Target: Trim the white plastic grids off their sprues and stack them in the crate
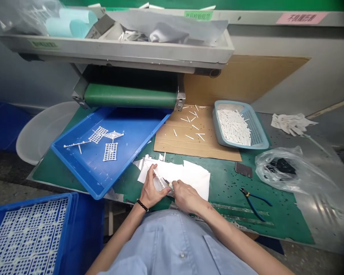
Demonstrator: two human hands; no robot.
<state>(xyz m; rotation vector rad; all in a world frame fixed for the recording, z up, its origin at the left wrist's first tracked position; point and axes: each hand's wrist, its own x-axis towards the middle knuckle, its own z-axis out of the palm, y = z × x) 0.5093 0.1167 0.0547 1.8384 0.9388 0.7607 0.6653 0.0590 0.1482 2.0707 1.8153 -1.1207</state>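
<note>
My left hand (150, 188) grips a small white plastic piece (159, 179) above a sheet of white paper (189, 177). My right hand (186, 196) is shut on a small knife (167, 184), its blade at the white piece. Both hands rest over the paper on a green work mat (226, 187). To the left of my hands, a blue tray (126, 128) holds white plastic lattice frames (110, 151). Its lower corner is near my left wrist.
Cardboard (172, 141) with scattered white sticks (189, 124) and a blue-grey basket (235, 124) of them lie ahead. Blue-handled pliers (252, 202), a dark metal plate (243, 170) and a plastic bag (286, 170) lie right. A green conveyor belt (130, 95) runs behind; a lattice-filled blue crate (28, 236) sits lower left.
</note>
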